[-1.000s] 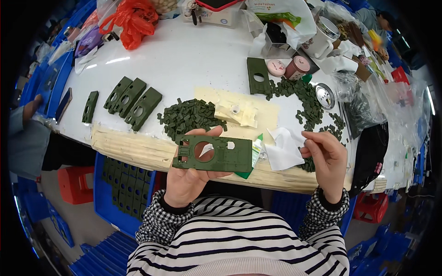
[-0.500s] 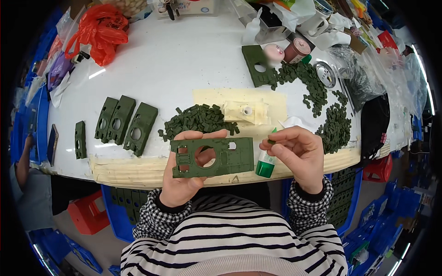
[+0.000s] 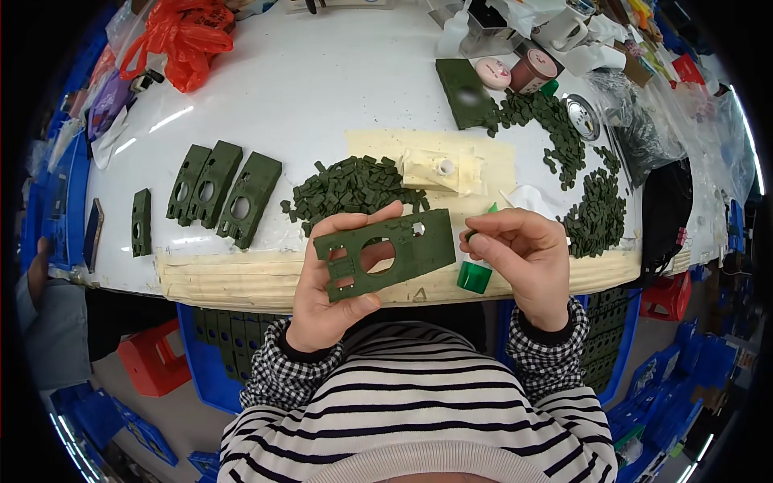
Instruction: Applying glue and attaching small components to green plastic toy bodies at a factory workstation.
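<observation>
My left hand (image 3: 320, 310) holds up a flat dark green plastic plate (image 3: 385, 251) with a round hole and several small cut-outs, thumb across its top edge. My right hand (image 3: 525, 259) is closed around a small bottle (image 3: 474, 277) with a green end, right beside the plate's right edge. The bottle's green tip pokes out above my fingers. Just behind the plate, a pile of small dark green pieces (image 3: 353, 185) lies on the white table (image 3: 322, 97).
Three more green plates (image 3: 225, 193) lie side by side at left, one (image 3: 141, 221) further left, another (image 3: 463, 92) at the back. More green pieces (image 3: 596, 213) lie at right, behind a cream sheet (image 3: 483, 157). Orange bag (image 3: 181, 32) back left. Blue crates (image 3: 211, 354) sit under the table.
My right hand came in from the right-hand pile with the small green bottle and now sits against the plate's right edge. The left hand keeps holding the plate.
</observation>
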Tool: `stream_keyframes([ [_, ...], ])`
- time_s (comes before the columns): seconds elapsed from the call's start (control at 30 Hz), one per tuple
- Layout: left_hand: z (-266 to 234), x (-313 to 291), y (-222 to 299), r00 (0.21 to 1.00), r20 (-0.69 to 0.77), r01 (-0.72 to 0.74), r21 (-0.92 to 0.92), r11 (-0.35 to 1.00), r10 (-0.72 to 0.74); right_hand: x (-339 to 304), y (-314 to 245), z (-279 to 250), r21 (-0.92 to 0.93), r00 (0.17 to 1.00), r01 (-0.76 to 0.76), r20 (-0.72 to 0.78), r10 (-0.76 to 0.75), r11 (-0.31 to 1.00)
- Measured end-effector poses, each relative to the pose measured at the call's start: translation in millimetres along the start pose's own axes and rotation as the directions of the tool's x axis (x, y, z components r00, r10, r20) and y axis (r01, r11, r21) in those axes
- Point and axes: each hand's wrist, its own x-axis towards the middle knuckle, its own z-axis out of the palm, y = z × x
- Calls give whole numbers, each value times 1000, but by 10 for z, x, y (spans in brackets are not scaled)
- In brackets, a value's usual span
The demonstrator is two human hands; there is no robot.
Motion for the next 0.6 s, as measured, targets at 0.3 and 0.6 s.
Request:
stream_keyframes([
  [0.3, 29, -4, -82, 993, 116, -14, 25, 1000, 11, -8, -2, 18, -72, 994, 108, 37, -105, 992],
  [0.6, 138, 11, -91, 989, 147, -49, 128, 991, 30, -23, 48, 92, -173, 980, 197, 6, -199, 965],
])
